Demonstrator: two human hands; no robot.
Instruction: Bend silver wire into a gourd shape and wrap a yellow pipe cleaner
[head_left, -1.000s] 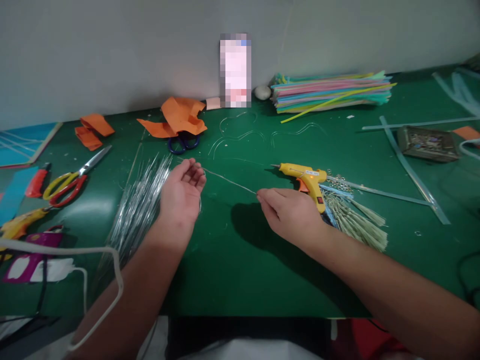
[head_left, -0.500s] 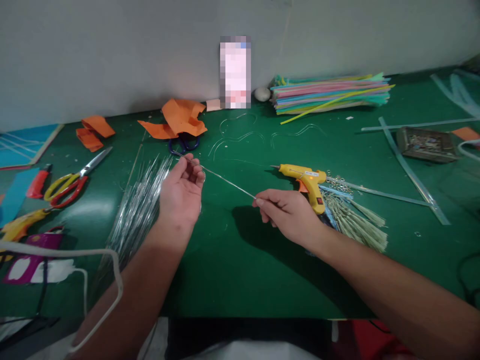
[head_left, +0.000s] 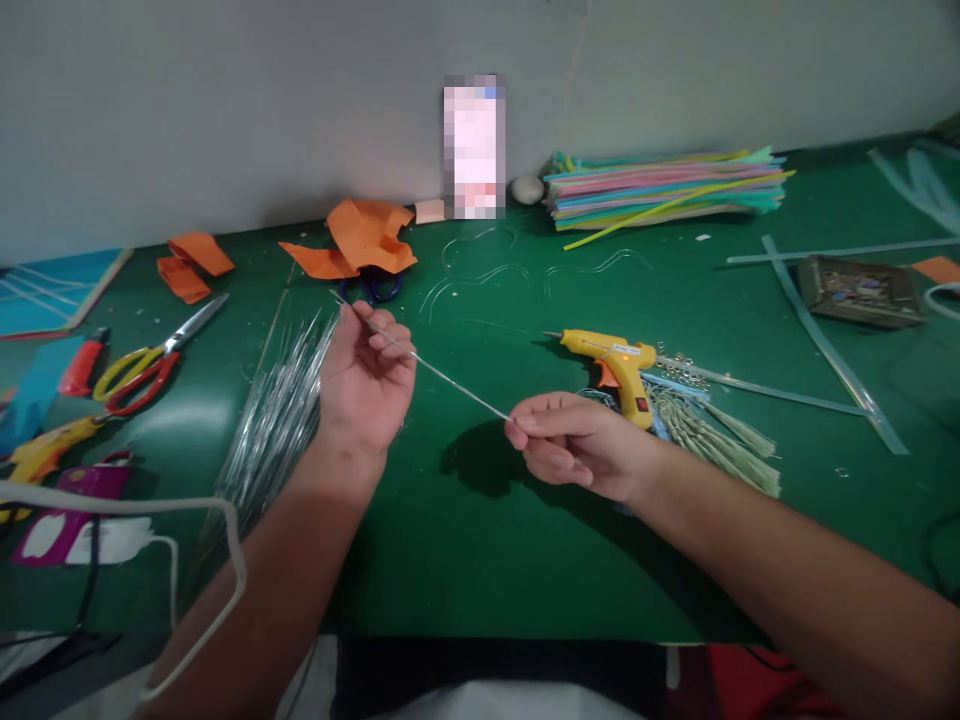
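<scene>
Far to the left of the left hand (head_left: pixel 371 385) lay a blue sheet (head_left: pixel 56 290), with a yellow glue gun (head_left: pixel 52 452) and a purple-and-white object (head_left: pixel 71 505) nearer the person; a pale cable (head_left: pixel 236 545) looped over the left forearm. Closer in on that side were scissors with yellow and red handles (head_left: pixel 142 382), blades pointing away from the person, and, beyond them, a folded orange strip (head_left: pixel 193 262). Just left of the left hand, partly behind its wrist, spread a bundle of silvery wires (head_left: pixel 289 400). The left hand was turned palm up, fingers curled, loosely grasping a silvery wire (head_left: pixel 461 385) whose end stuck out past the thumb. Just beyond that hand, dark blue scissor handles (head_left: pixel 386 287) showed under crumpled orange paper (head_left: pixel 367 235). The wire stretched between the two hands, above the green table (head_left: pixel 442 560), sloping toward the person on its way to the right hand (head_left: pixel 566 440), which pinched its other end between thumb and forefinger. Just beyond the right hand lay a second yellow glue gun (head_left: pixel 607 352), and farther beyond, a bundle of coloured sticks (head_left: pixel 664 188). To its right were greenish tassels (head_left: pixel 697 435), then a small tray (head_left: pixel 859 290), well apart.
</scene>
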